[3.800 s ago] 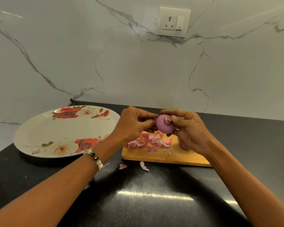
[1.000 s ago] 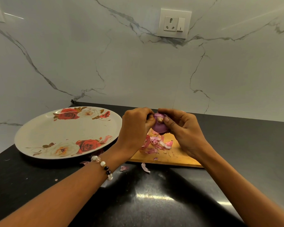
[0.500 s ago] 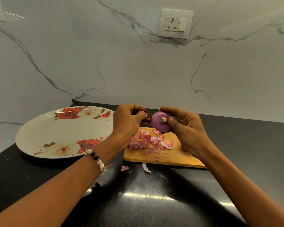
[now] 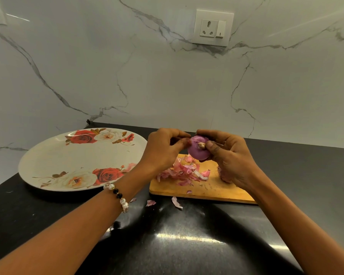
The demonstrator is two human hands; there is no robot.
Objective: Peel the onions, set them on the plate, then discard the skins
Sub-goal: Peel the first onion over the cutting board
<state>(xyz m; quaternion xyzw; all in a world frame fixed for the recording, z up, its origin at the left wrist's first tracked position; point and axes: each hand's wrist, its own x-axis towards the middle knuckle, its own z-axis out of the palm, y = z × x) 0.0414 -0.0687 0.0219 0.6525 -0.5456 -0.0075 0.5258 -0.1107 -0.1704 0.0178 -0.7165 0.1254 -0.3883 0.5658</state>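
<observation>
A purple onion (image 4: 197, 150) is held in the air above the wooden cutting board (image 4: 203, 192). My right hand (image 4: 229, 158) grips it from the right, thumb by its root end. My left hand (image 4: 163, 148) has curled fingers pinching at the onion's left side. A pile of pink onion skins (image 4: 184, 172) lies on the board under the onion. The floral plate (image 4: 54, 161) sits to the left with no onion on it. Something pinkish shows under my right palm; I cannot tell what it is.
Loose skin scraps (image 4: 176, 202) lie on the black counter (image 4: 167, 245) in front of the board. The marble wall with a socket (image 4: 213, 27) stands close behind. The counter's left edge runs near the plate.
My left hand, drawn away from the onion half a second ago, has come back to its left side. The onion stays held over the board in my right hand.
</observation>
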